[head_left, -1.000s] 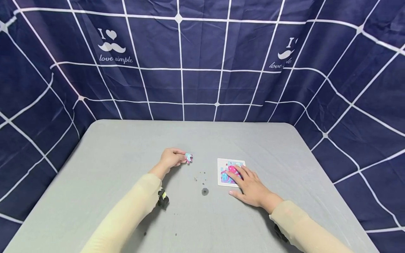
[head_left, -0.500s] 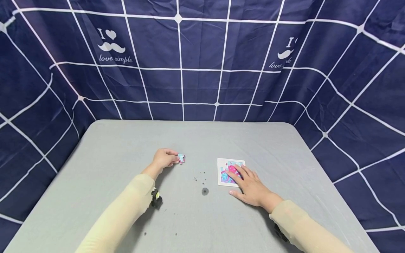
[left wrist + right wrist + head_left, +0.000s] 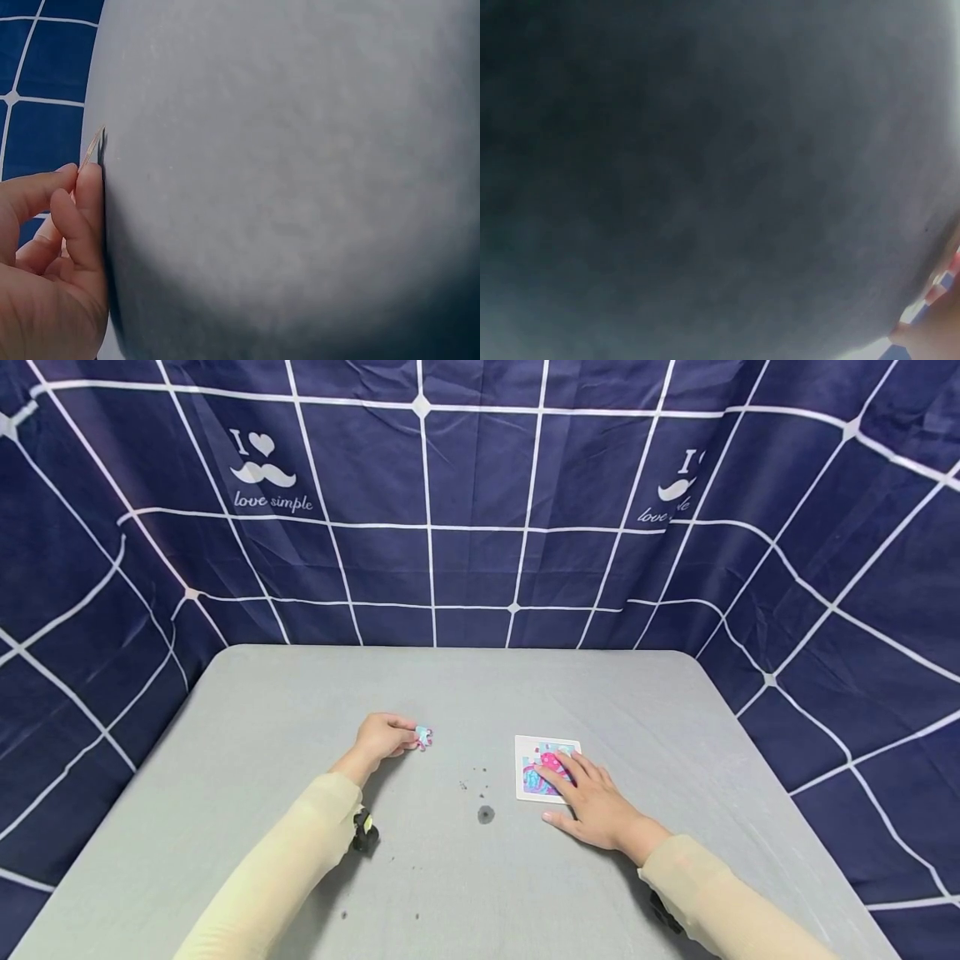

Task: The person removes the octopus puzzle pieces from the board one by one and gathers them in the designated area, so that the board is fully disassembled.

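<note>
Between thumb and fingers, my left hand (image 3: 382, 737) pinches a small light-blue and pink jigsaw piece (image 3: 424, 737) near the middle of the table. In the left wrist view the jigsaw piece (image 3: 91, 147) shows edge-on, its tip close to the tabletop. My right hand (image 3: 598, 806) rests with spread, straight fingers on a white-framed jigsaw puzzle (image 3: 536, 781). Pink and blue picture parts show inside the frame; the fingers hide its right part. In the right wrist view only a blurred bit of the right hand (image 3: 937, 334) appears at the lower corner.
A grey-covered table (image 3: 300, 693) bears a dark round spot (image 3: 486, 814) and several small specks between the hands. Dark blue curtains (image 3: 480, 564) with white grid lines stand along the back and both sides. A black wrist device (image 3: 365, 833) sits at the left sleeve.
My left hand has moved left, away from the puzzle, carrying the jigsaw piece, which has turned slightly. The right hand and the framed puzzle have stayed in place.
</note>
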Available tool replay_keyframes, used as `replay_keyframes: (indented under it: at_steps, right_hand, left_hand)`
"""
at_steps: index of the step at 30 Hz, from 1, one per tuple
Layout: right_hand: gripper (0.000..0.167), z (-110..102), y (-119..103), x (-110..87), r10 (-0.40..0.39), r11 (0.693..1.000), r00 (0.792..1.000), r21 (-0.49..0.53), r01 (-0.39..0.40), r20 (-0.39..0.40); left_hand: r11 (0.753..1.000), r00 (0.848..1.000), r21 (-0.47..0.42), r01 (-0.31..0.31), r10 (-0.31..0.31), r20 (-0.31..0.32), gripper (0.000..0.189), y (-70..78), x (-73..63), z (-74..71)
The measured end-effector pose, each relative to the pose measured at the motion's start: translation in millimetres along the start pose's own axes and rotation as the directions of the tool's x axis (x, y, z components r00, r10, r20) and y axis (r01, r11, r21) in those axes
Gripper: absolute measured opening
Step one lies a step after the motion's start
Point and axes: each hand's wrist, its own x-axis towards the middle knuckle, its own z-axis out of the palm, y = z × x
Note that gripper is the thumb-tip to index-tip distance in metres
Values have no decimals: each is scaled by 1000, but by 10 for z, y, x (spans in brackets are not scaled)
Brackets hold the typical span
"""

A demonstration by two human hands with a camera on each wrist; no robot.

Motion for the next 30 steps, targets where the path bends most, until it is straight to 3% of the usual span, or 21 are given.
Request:
replay_keyframes:
  at_steps: [14,27,30]
  right_hand:
    - [69,-14,0,0,-5,1000,1000,-2,5,-5]
    - [67,22,16,-24,-35,999,998,31,37,-58]
    - [67,22,18,-26,-26,999,999,21,27,-40]
  left_hand:
    - [1000,1000,23,12,-11,-14,19,-4,-24,-57]
    - [995,999,-96,35,-37,-23,24,-11,-19,-115]
    - [990,999,-136,36,-38,-12,27,7,-13,-116]
